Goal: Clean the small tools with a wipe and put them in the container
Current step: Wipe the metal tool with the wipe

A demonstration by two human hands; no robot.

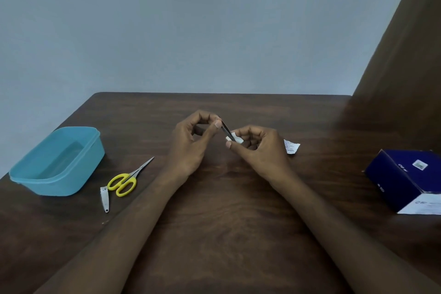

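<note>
Above the middle of the dark wooden table [214, 210], my left hand [193, 143] pinches the upper end of a thin dark metal tool, probably tweezers [226, 129]. My right hand [259, 148] holds a small white wipe [235, 139] folded around the tool's lower end. A blue plastic container [57, 162] stands open at the left. Yellow-handled scissors [126, 180] and a small nail clipper [105, 199] lie on the table to the container's right.
A torn white wipe sachet [291, 146] lies just right of my right hand. A dark blue cardboard box [405, 179] sits at the right edge. A brown panel [401, 55] rises at the back right; a grey wall is behind.
</note>
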